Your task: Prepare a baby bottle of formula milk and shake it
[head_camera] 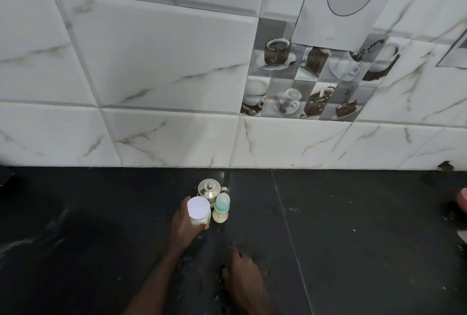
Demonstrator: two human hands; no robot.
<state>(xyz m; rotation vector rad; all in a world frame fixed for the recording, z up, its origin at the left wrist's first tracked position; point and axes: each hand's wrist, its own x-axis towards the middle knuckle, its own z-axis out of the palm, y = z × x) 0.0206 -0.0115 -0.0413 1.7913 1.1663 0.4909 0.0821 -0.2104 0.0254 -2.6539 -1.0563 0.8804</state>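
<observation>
Dark counter under marble tiles; left hand wraps the white-lidded jar, probably formula, beside the capped baby bottle; right hand rests flat, empty; opening both comes next.

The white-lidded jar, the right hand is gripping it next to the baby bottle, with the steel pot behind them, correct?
Not quite: the head view shows the left hand wrapped around the white-lidded jar. The right hand rests flat on the black counter. The rest holds: the baby bottle stands beside the jar, with the steel pot behind them.
</observation>
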